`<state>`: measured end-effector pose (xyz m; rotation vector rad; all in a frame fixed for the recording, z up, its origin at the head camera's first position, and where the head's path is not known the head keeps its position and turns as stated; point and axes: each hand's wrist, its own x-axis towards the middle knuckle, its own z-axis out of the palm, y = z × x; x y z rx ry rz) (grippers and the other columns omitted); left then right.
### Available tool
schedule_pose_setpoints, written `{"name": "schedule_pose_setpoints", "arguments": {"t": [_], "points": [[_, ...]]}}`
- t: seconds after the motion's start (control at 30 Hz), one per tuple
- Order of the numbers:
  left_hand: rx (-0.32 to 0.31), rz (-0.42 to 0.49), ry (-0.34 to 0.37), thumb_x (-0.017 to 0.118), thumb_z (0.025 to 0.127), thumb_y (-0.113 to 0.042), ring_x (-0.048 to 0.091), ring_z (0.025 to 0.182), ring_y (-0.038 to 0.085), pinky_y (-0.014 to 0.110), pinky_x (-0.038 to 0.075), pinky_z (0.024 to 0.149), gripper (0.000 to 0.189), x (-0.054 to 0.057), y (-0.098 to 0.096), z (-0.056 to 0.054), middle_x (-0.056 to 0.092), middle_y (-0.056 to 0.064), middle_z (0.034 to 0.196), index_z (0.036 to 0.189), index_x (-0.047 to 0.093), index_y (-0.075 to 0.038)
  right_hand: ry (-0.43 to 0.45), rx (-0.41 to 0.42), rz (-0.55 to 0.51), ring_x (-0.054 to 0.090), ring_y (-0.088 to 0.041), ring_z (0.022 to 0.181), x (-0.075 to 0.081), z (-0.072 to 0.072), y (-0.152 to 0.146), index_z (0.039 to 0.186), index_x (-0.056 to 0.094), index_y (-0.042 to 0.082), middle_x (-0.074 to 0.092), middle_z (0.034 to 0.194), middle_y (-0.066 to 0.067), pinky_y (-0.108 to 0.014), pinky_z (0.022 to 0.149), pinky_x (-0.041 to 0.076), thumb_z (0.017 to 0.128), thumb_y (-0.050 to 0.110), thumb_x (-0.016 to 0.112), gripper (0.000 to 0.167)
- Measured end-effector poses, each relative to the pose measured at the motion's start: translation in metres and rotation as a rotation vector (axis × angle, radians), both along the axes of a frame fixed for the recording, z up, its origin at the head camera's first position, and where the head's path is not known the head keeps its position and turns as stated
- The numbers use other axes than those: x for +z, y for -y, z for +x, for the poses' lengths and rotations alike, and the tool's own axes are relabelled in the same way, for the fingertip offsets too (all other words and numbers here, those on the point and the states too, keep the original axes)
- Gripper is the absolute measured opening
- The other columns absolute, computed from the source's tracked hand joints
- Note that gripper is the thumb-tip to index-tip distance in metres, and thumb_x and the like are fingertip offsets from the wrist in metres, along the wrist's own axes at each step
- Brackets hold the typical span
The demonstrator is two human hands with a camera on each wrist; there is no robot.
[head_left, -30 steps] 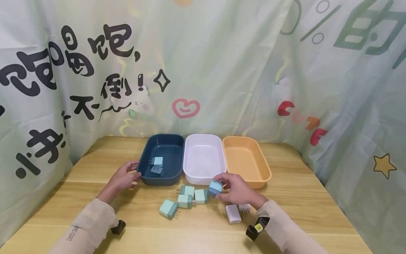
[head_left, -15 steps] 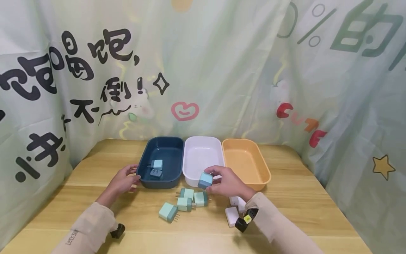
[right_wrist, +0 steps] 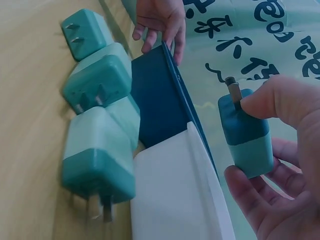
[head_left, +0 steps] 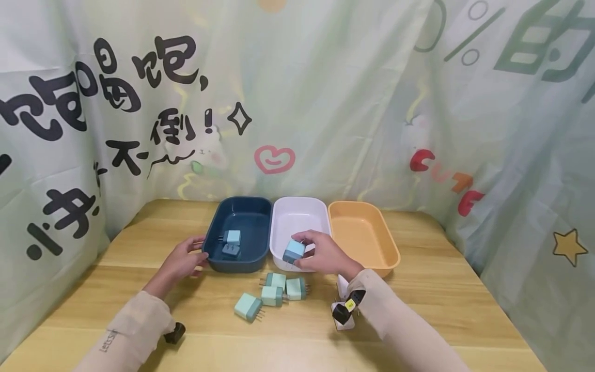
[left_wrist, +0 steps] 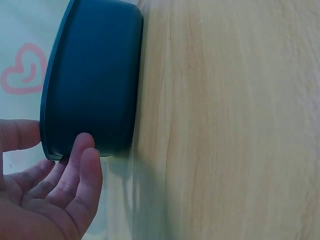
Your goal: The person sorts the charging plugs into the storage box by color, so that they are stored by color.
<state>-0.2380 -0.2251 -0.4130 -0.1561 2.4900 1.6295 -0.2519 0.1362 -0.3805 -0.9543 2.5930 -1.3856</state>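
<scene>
My right hand [head_left: 323, 254] pinches a two-tone blue wall charger [head_left: 294, 251] between thumb and fingers, above the near end of the white tray [head_left: 299, 214]. In the right wrist view, the charger's [right_wrist: 246, 135] metal prongs point up beside the thumb. My left hand [head_left: 181, 261] touches the near left corner of the dark blue tray [head_left: 250, 219]. The left wrist view shows its lower fingers [left_wrist: 89, 177] loosely extended beside the tray wall. Two blue chargers [head_left: 232, 237] lie inside that tray.
Several mint-green chargers [head_left: 248, 307] lie on the wooden table [head_left: 209, 346] before the trays. White chargers [head_left: 343, 287] sit under the right wrist, partly hidden by its camera [head_left: 343, 313]. A yellow tray [head_left: 360, 232] adjoins the white one. A printed curtain [head_left: 325, 103] hangs behind.
My right hand has carried the blue charger left and away from me, from in front of the trays to over the white tray's near end. My left hand stays at the dark blue tray.
</scene>
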Motion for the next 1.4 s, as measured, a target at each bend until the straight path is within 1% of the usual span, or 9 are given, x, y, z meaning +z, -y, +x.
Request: {"name": "schedule_pose_setpoints", "arguments": {"t": [0.13, 0.37, 0.53, 0.67, 0.77, 0.93, 1.03, 1.23, 1.4], "points": [[-0.013, 0.007, -0.012, 0.05, 0.098, -0.006, 0.061, 0.1, 0.033, 0.041, 0.055, 0.076, 0.054, 0.002, 0.001, 0.0, 0.036, 0.029, 0.144, 0.148, 0.03, -0.002, -0.01, 0.013, -0.006, 0.057, -0.025, 0.094, 0.003, -0.005, 0.007, 0.122, 0.061, -0.004, 0.06, 0.107, -0.008, -0.044, 0.08, 0.055, 0.074, 0.006, 0.077, 0.052], [-0.02, 0.009, -0.017, 0.05, 0.098, -0.006, 0.061, 0.098, 0.031, 0.041, 0.055, 0.075, 0.054, 0.001, 0.001, 0.002, 0.037, 0.03, 0.143, 0.148, 0.03, -0.001, -0.017, 0.041, -0.004, 0.056, -0.023, 0.09, 0.004, -0.011, 0.019, 0.117, 0.063, -0.001, 0.058, 0.101, -0.008, -0.044, 0.078, 0.055, 0.072, 0.002, 0.077, 0.047], [-0.017, 0.004, -0.016, 0.05, 0.098, -0.007, 0.061, 0.099, 0.031, 0.041, 0.055, 0.075, 0.054, 0.001, 0.001, 0.002, 0.037, 0.03, 0.143, 0.148, 0.029, -0.002, -0.02, 0.02, -0.029, 0.058, -0.022, 0.089, 0.001, -0.015, 0.027, 0.119, 0.063, -0.001, 0.06, 0.102, -0.008, -0.044, 0.08, 0.054, 0.074, 0.003, 0.076, 0.047], [-0.018, 0.007, -0.018, 0.05, 0.098, -0.006, 0.062, 0.098, 0.031, 0.041, 0.055, 0.075, 0.054, 0.0, 0.001, 0.002, 0.036, 0.03, 0.143, 0.148, 0.029, -0.001, -0.004, 0.009, -0.082, 0.059, -0.024, 0.089, -0.001, -0.02, 0.033, 0.119, 0.062, -0.003, 0.059, 0.105, -0.011, -0.047, 0.081, 0.054, 0.074, 0.002, 0.077, 0.048], [-0.019, 0.012, -0.019, 0.05, 0.098, -0.005, 0.062, 0.097, 0.031, 0.042, 0.055, 0.075, 0.054, 0.0, 0.002, 0.002, 0.036, 0.03, 0.143, 0.148, 0.029, -0.001, 0.001, 0.006, -0.092, 0.059, -0.024, 0.089, -0.002, -0.022, 0.037, 0.118, 0.063, -0.004, 0.059, 0.105, -0.012, -0.048, 0.081, 0.054, 0.074, 0.002, 0.077, 0.047], [-0.017, 0.013, -0.022, 0.05, 0.098, -0.006, 0.062, 0.098, 0.03, 0.042, 0.055, 0.075, 0.054, 0.0, 0.002, 0.002, 0.037, 0.03, 0.142, 0.148, 0.029, -0.001, -0.015, -0.012, -0.061, 0.058, -0.021, 0.09, -0.002, -0.027, 0.043, 0.117, 0.064, -0.003, 0.059, 0.105, -0.008, -0.042, 0.081, 0.054, 0.075, 0.004, 0.077, 0.045], [-0.012, 0.012, -0.023, 0.05, 0.098, -0.005, 0.062, 0.098, 0.031, 0.042, 0.055, 0.075, 0.053, -0.001, 0.002, 0.001, 0.037, 0.029, 0.142, 0.148, 0.03, -0.001, -0.024, -0.02, -0.061, 0.059, -0.022, 0.092, -0.003, -0.03, 0.047, 0.118, 0.063, -0.003, 0.059, 0.106, -0.009, -0.039, 0.081, 0.055, 0.075, 0.005, 0.078, 0.047], [-0.012, 0.009, -0.025, 0.05, 0.098, -0.006, 0.062, 0.097, 0.03, 0.042, 0.055, 0.075, 0.054, 0.0, 0.003, 0.001, 0.037, 0.03, 0.143, 0.147, 0.03, -0.001, 0.031, -0.037, -0.112, 0.062, -0.032, 0.096, -0.005, -0.036, 0.055, 0.121, 0.061, -0.003, 0.06, 0.111, -0.013, -0.032, 0.081, 0.054, 0.074, 0.0, 0.08, 0.051], [-0.022, 0.016, -0.039, 0.05, 0.098, -0.006, 0.063, 0.096, 0.03, 0.042, 0.055, 0.074, 0.053, -0.001, 0.002, 0.002, 0.037, 0.031, 0.142, 0.147, 0.03, 0.0, 0.083, -0.038, -0.126, 0.063, -0.032, 0.097, -0.008, -0.04, 0.062, 0.122, 0.06, -0.002, 0.061, 0.113, -0.014, -0.03, 0.079, 0.055, 0.073, -0.003, 0.08, 0.053]]}}
